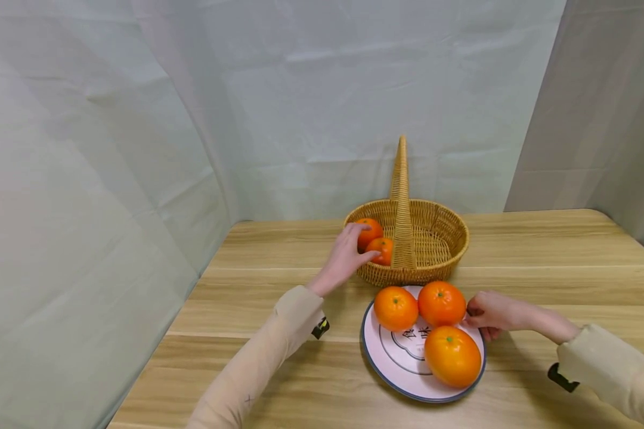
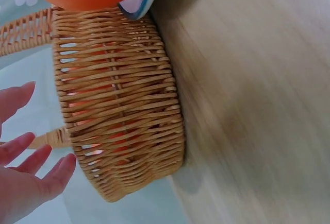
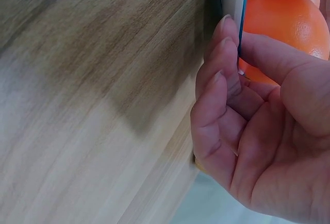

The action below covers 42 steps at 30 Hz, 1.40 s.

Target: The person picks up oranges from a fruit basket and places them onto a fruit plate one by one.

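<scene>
My left hand hovers at the left rim of a wicker basket, beside two oranges inside it. In the left wrist view its fingers are spread apart with nothing between them. Just in front of the basket is a white plate with a dark blue rim and black characters. Three oranges sit on it. My right hand pinches the plate's right edge, thumb on top and curled fingers underneath, as the right wrist view shows.
The basket's tall arched handle stands upright over its middle. Everything rests on a wood-grain table. Pale cloth hangs behind the table and along its left side.
</scene>
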Motion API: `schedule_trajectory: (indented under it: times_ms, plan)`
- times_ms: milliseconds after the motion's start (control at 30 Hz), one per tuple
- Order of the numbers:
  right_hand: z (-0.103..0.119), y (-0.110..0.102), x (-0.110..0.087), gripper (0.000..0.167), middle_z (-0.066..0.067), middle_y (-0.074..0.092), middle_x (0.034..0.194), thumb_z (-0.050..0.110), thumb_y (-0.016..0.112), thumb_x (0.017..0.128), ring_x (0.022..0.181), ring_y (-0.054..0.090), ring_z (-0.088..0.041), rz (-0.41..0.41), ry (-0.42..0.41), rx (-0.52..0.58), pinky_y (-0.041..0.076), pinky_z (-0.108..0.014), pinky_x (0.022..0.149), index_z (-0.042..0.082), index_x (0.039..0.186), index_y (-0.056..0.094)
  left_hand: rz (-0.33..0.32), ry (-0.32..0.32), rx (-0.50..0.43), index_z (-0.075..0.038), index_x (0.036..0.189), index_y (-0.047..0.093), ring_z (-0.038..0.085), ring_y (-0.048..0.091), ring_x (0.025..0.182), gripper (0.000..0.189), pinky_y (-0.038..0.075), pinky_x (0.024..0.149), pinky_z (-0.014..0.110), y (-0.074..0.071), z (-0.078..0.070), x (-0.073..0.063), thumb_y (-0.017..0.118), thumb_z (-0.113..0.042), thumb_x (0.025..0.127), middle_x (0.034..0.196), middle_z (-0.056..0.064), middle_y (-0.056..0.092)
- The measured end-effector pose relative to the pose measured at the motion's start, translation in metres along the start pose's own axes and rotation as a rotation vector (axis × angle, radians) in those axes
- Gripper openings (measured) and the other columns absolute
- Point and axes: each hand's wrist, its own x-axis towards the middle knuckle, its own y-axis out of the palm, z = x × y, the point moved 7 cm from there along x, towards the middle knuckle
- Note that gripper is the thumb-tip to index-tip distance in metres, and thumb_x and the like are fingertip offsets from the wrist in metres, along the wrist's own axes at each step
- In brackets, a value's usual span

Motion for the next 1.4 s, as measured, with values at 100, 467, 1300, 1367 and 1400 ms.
schedule_trajectory:
  times_ms: [100,467,1300,1367,1400]
  plan:
    - [0.001,0.000,0.000,0.018,0.008,0.052,0.051,0.005,0.056,0.088,0.041,0.049,-0.006,0.002,-0.006,0.002,0.044,-0.024,0.040,0.008,0.070,0.056,0.006,-0.009,0.011,0.003,0.120,0.048,0.028,0.047,0.105,0.051,0.038,0.089,0.033,0.004,0.002,0.004,0.072,-0.015,0.079,0.117,0.013,0.045]
    - [0.002,0.000,0.000,0.018,0.008,0.052,0.050,0.004,0.056,0.087,0.041,0.049,-0.006,-0.001,0.001,-0.004,0.044,-0.024,0.040,0.007,0.070,0.057,0.084,0.003,0.075,0.002,0.119,0.048,0.025,0.048,0.101,0.050,0.039,0.085,0.030,0.016,-0.001,0.013,0.072,-0.015,0.078,0.116,0.014,0.047]
    - [-0.003,0.001,0.001,0.017,0.008,0.052,0.050,0.007,0.058,0.088,0.041,0.050,-0.007,-0.007,0.008,-0.015,0.045,-0.025,0.040,0.008,0.071,0.056,0.174,-0.118,0.173,-0.001,0.121,0.048,0.023,0.046,0.097,0.061,0.039,0.083,0.029,0.030,0.005,0.019,0.076,-0.027,0.073,0.114,0.013,0.048]
    - [-0.003,0.002,0.002,0.017,0.008,0.052,0.050,0.007,0.058,0.088,0.041,0.050,-0.007,-0.009,0.010,-0.016,0.045,-0.025,0.040,0.008,0.071,0.056,0.180,-0.129,0.172,-0.001,0.121,0.048,0.022,0.047,0.095,0.061,0.039,0.082,0.028,0.032,0.006,0.021,0.076,-0.027,0.073,0.113,0.012,0.047]
    - [-0.003,0.002,0.001,0.017,0.008,0.052,0.050,0.006,0.058,0.087,0.041,0.050,-0.007,-0.010,0.009,-0.015,0.045,-0.025,0.040,0.008,0.071,0.056,0.183,-0.133,0.169,-0.001,0.121,0.048,0.022,0.047,0.095,0.061,0.040,0.082,0.028,0.032,0.007,0.021,0.076,-0.027,0.073,0.113,0.012,0.047]
